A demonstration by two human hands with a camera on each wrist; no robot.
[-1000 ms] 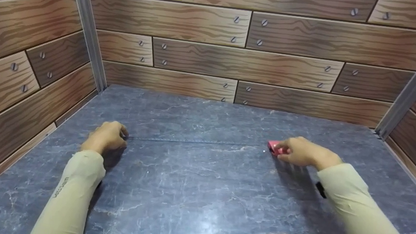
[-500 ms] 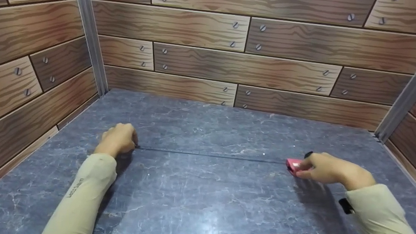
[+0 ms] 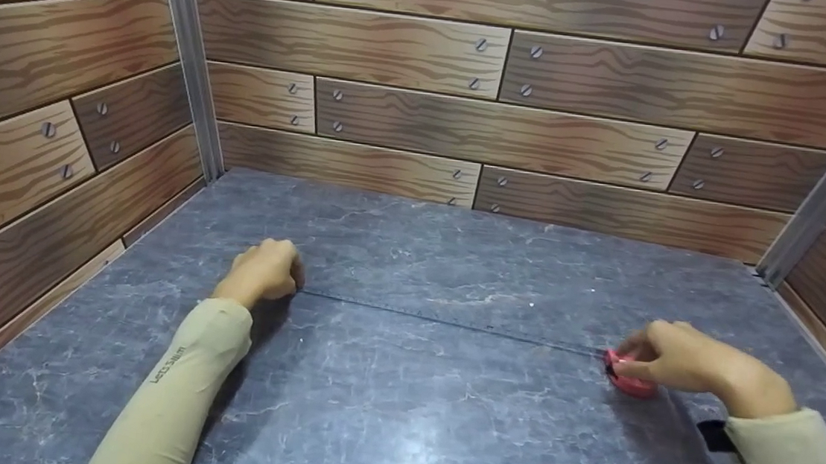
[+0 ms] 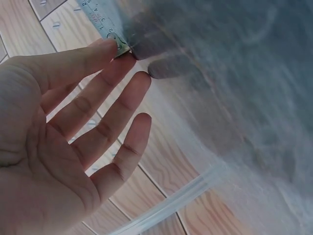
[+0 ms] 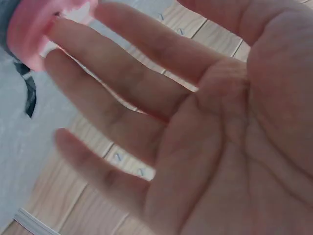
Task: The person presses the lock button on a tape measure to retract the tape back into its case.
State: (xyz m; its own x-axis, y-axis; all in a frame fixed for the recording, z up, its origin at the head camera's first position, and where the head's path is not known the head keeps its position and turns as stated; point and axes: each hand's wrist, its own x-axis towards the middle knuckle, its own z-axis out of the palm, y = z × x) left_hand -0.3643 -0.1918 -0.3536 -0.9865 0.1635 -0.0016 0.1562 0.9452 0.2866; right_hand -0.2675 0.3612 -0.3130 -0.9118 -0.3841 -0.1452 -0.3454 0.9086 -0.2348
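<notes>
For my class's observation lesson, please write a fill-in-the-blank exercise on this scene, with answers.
1. The left hand pinches the metal hook of the measuring ____.
2. The pink case is held by the ____ hand.
3. Lettering shows on the ____ sleeve.
4. The walls are patterned like ____ planks.

Missing words: tape, right, left, wooden.

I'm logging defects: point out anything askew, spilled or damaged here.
Nothing looks spilled or damaged. The tape blade runs straight, slanting across the tabletop from the left hand to the red case at the right hand. Only tiny white specks stand out; debris or glare, I cannot tell.
</notes>
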